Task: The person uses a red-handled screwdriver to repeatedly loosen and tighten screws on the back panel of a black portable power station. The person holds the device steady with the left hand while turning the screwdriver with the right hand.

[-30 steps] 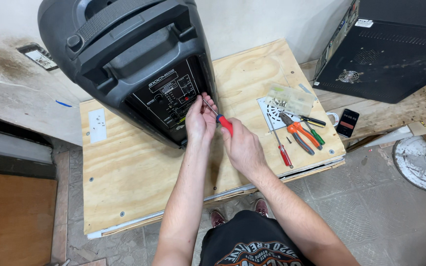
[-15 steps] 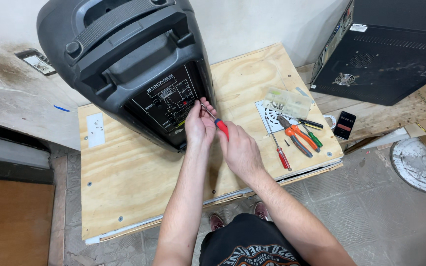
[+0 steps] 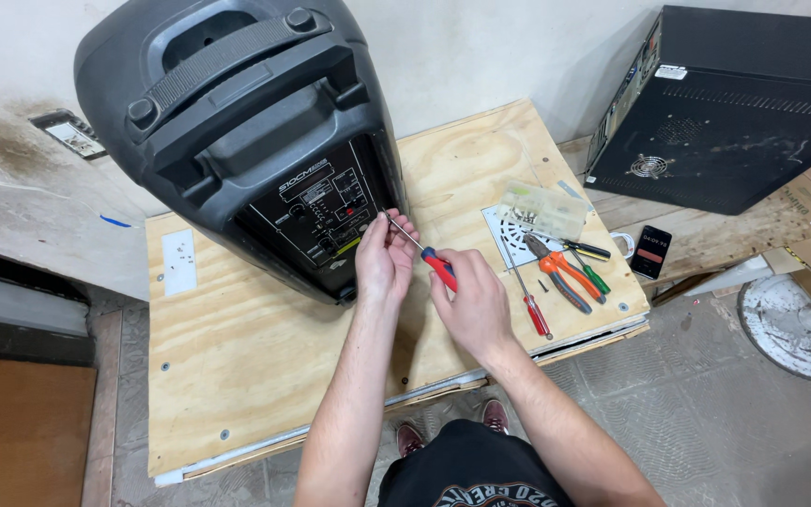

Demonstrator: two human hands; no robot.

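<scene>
A big black speaker (image 3: 237,141) stands on a plywood board (image 3: 237,376), its rear control panel (image 3: 321,211) facing me. My right hand (image 3: 471,305) grips the red and blue handle of a screwdriver (image 3: 429,258). The shaft slants up left, with its tip at the right edge of the panel. My left hand (image 3: 385,263) pinches the shaft near the tip, fingers against the speaker's side.
On the board's right lie a second red screwdriver (image 3: 529,300), orange pliers (image 3: 560,272), a green-handled tool (image 3: 591,272), a clear plastic box (image 3: 544,208) and a white grille (image 3: 509,230). A phone (image 3: 651,252), a black computer case (image 3: 734,113) and a white fan base (image 3: 795,324) sit further right.
My right hand has slid a little down and right along the screwdriver. The left hand stays by the panel's edge. The camera has shifted slightly.
</scene>
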